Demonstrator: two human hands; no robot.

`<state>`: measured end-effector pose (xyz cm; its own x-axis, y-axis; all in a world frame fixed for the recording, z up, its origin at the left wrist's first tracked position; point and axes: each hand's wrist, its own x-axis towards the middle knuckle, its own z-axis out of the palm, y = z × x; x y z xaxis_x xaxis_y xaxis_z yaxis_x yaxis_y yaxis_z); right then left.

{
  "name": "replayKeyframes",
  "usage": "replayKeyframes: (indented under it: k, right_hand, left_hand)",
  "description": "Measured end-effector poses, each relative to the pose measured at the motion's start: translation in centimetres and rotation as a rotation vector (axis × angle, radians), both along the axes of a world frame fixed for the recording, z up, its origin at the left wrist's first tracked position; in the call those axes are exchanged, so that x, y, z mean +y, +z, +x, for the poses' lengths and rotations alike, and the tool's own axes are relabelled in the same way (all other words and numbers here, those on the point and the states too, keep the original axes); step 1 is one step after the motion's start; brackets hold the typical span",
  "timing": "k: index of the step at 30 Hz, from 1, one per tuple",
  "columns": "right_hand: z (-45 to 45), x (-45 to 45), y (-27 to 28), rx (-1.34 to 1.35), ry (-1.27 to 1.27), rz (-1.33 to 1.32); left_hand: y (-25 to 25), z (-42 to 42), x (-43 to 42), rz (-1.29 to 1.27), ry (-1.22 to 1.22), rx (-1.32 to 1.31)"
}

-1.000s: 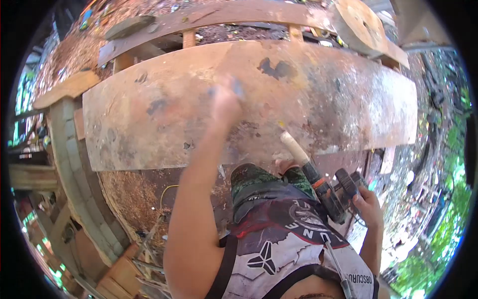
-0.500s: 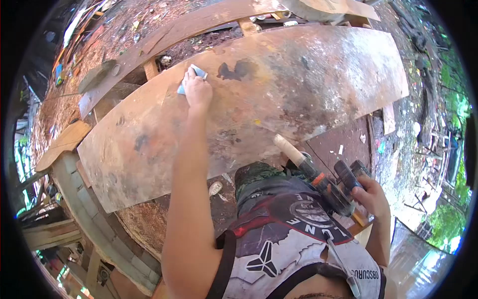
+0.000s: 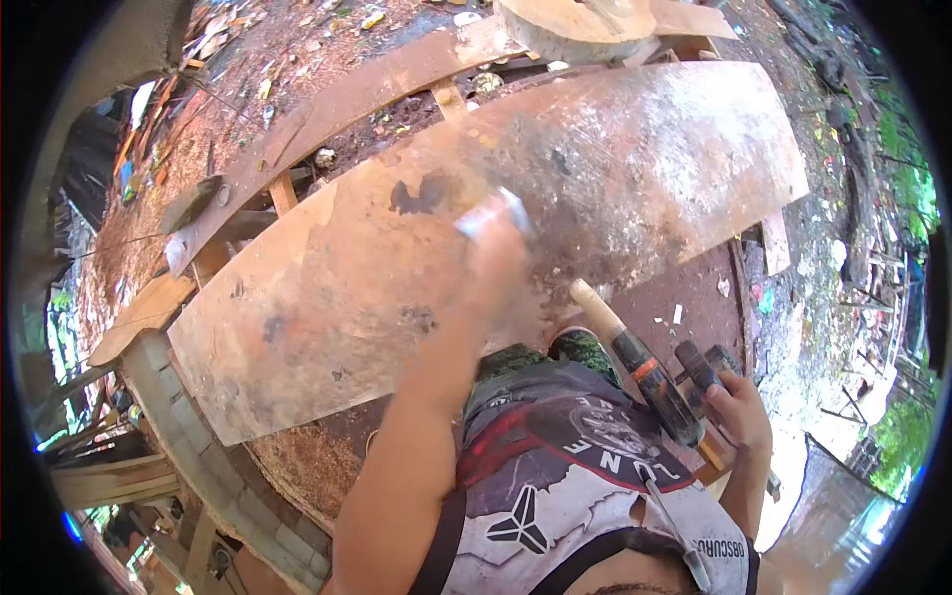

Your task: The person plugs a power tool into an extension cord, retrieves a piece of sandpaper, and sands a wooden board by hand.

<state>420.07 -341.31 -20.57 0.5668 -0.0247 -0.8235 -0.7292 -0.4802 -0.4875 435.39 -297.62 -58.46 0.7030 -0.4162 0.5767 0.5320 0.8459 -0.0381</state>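
My left hand (image 3: 499, 253), blurred by motion, presses a pale blue flat piece (image 3: 479, 218) onto a long stained wooden board (image 3: 327, 288). Whether that piece is cloth or paper, I cannot tell. At the right, my right hand (image 3: 742, 405) is closed around a dark cylindrical part (image 3: 697, 364) of what looks like a tool. Close beside it is a long dark body with an orange band (image 3: 645, 369) and a pale rounded end (image 3: 592, 302) pointing toward the board. How these dark parts join is hidden.
Beyond the board runs a curved wooden plank (image 3: 367, 94), with a thick pale wood slab (image 3: 575, 28) at its far end. A curved, segmented wooden edge (image 3: 183, 416) stands at the left. Debris litters the ground (image 3: 258, 109) behind.
My left hand has slid right and nearer across the board with the pale blue piece. My right hand still grips the dark part. The whole view has shifted slightly.
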Motion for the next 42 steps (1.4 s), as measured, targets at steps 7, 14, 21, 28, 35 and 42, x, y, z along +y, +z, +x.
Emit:
replayKeyframes:
  k: [7, 14, 21, 28, 35, 42]
  right_hand:
    - [2.1, -3.4, -0.4, -0.029, 0.021, 0.001]
    - [4.3, -6.7, -2.7, -0.025, 0.073, 0.022]
    - [6.1, -5.7, -4.0, 0.057, 0.062, 0.091]
    - [6.3, -3.1, -4.3, 0.016, 0.203, 0.067]
    - [5.1, 4.4, -3.7, 0.011, 0.23, 0.004]
    - [4.6, 10.0, -0.3, 0.068, 0.14, 0.023]
  left_hand:
    - [1.0, 4.2, -3.1, 2.277, 0.972, 0.197]
    - [5.1, 5.5, -9.1, 2.709, 1.366, -0.6]
    - [9.0, 6.8, -11.6, 2.663, 1.076, -0.397]
    - [2.9, 6.0, 5.8, 3.132, 1.444, -0.158]
    - [11.5, -4.8, -2.7, 2.675, 0.828, -0.642]
    - [10.9, -0.7, 8.0, 2.903, 0.571, -0.987]
